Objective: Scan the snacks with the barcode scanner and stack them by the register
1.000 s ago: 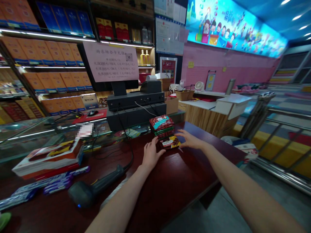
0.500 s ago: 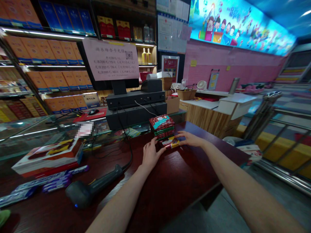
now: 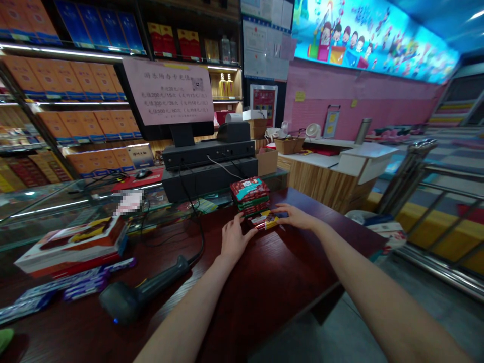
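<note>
yellow-red packet (image 3: 265, 220) lies between fingertips (image 3: 250, 235) of left hand (image 3: 232, 238) and right hand (image 3: 297, 217)

I get dim room, light from wide blue backlit cartoon panel (image 3: 372, 38) and thin white shelf strips (image 3: 75, 53). Soft sheen on glossy dark-red wooden table (image 3: 280, 272). Edges stretched; pale pinkish patch (image 3: 129, 201) pixelated.

The left hand (image 3: 233, 238) and right hand (image 3: 297, 218) are bare, with slim fingers; the left forearm (image 3: 191, 308) and right forearm (image 3: 372, 285) are bare too, slender and tapering towards narrow wrists.
</note>
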`<state>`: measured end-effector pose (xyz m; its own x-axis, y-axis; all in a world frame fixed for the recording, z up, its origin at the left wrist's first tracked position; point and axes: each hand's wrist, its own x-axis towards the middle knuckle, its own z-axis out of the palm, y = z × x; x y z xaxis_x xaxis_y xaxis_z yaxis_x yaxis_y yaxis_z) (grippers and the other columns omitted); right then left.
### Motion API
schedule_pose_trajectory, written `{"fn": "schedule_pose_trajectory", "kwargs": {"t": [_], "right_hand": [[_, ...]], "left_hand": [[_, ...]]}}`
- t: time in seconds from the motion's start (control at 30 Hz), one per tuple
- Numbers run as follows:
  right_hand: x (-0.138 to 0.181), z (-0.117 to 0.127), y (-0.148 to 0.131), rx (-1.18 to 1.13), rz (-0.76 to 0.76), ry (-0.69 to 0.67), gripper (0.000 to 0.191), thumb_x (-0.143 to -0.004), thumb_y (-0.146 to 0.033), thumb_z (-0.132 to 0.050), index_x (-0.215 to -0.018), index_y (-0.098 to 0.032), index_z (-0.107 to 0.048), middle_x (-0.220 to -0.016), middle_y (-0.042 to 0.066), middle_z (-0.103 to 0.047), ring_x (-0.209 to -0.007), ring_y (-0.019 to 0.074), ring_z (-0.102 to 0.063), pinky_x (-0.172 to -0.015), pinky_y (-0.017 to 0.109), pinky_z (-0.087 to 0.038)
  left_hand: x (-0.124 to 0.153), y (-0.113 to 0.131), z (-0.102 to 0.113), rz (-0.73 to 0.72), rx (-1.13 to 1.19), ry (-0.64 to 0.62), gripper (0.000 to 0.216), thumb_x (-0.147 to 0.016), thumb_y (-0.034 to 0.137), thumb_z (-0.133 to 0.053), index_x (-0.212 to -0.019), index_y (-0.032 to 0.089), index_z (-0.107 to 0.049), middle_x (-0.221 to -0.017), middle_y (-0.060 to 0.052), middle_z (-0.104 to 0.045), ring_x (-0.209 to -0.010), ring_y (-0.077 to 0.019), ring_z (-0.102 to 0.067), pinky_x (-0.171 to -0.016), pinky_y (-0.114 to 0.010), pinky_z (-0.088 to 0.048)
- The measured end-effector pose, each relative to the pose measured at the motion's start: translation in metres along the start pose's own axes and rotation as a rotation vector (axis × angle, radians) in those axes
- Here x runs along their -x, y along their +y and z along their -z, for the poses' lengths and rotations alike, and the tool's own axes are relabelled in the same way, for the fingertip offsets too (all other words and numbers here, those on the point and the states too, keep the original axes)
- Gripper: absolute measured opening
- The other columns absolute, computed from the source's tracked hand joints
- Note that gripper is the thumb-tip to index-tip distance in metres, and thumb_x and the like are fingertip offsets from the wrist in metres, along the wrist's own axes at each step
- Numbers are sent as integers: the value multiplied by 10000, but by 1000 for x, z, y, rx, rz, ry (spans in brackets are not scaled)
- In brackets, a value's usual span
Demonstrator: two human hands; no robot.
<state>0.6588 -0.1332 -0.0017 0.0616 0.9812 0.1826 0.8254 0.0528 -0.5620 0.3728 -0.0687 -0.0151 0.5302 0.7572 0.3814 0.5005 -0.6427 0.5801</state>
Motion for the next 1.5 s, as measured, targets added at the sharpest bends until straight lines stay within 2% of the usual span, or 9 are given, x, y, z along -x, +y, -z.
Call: {"fn": "schedule_pose_trajectory", "kwargs": {"t": [0.27,0.5,0.63,0.77,0.93,1.2,1.5], "right_hand": [[3,0,-1,4,12,32,547,-739,-527,-792,-1221,-274,-728,-1437,110,-575,-1331,352,-532,-1167,544,-350],[11,2,-3,18,18,70,495,-758,-414,-797,-1221,-255,-721,-1423,118,-585,-1330,321,-543,-1166,523,-362],[18,2,-14,52,17,68,480,-768,-302,-767,-1236,-208,-710,-1398,132,-608,-1330,317,-545,-1166,513,-366],[24,1,-33,70,60,65,445,-787,-263,-720,-1229,-218,-709,-1344,102,-651,-1303,309,-566,-1160,525,-374],[28,-3,-54,57,118,92,418,-784,-220,-684,-1200,-215,-718,-1278,89,-686,-1230,296,-615,-1126,507,-420],[21,-19,-86,-7,134,75,395,-787,-240,-692,-1179,-204,-721,-1269,102,-690,-1219,295,-622,-1111,486,-434],[1,-52,-126,-32,238,11,415,-816,-273,-676,-1229,-232,-697,-1342,87,-654,-1308,283,-560,-1148,501,-395]], "left_hand": [[1,-1,1,-5,5,-15,657,-857,497,-689,-1396,235,-418,-1307,-102,-670,-1252,-299,-577,-1068,-486,-390],[6,0,5,-3,-13,6,684,-836,512,-710,-1392,240,-420,-1302,-104,-671,-1249,-298,-577,-1066,-486,-391],[10,2,11,-2,-29,7,642,-841,481,-711,-1374,249,-440,-1303,-93,-666,-1239,-291,-579,-1060,-470,-398],[16,4,22,-16,-63,14,553,-879,408,-675,-1360,241,-459,-1307,-87,-660,-1244,-279,-568,-1060,-460,-398],[21,5,42,-62,-151,13,396,-894,291,-641,-1277,243,-549,-1276,-75,-671,-1242,-271,-560,-1066,-454,-390],[25,1,85,-104,-219,26,233,-907,288,-634,-1138,263,-650,-1208,-33,-697,-1210,-233,-564,-1042,-396,-393],[36,-28,147,-152,-298,104,143,-921,291,-623,-1049,269,-683,-1232,-9,-694,-1213,-236,-560,-1033,-423,-398]]}}
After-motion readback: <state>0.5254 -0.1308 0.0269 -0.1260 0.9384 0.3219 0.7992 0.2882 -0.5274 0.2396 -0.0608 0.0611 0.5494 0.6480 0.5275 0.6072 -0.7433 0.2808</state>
